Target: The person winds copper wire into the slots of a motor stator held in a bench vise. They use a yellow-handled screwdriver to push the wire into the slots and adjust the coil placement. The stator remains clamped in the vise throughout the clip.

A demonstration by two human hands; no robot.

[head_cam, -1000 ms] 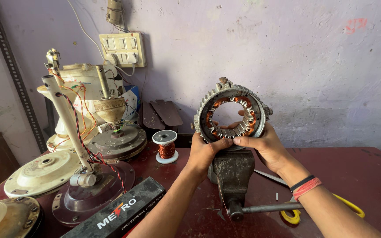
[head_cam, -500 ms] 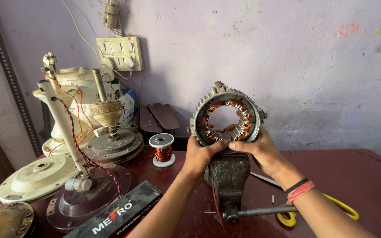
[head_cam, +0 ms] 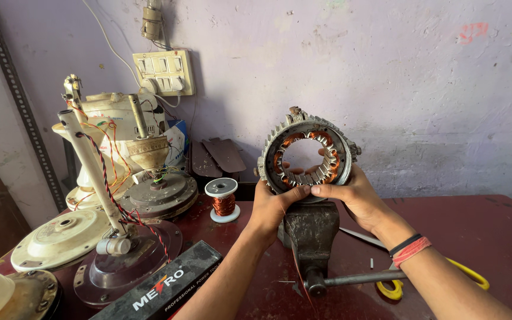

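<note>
Now both hands' fingers grip stator ring (head_cam: 307, 155) atop vise (head_cam: 310, 232).

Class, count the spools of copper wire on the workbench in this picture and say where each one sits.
1. The spool of copper wire stands upright on the workbench, just left of the left hand and right of the dismantled fan motors. Others may be hidden behind the fan parts.

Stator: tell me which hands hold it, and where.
Both hands hold the stator by its lower rim: left hand at lower left, right hand at lower right, above the vise.
</note>
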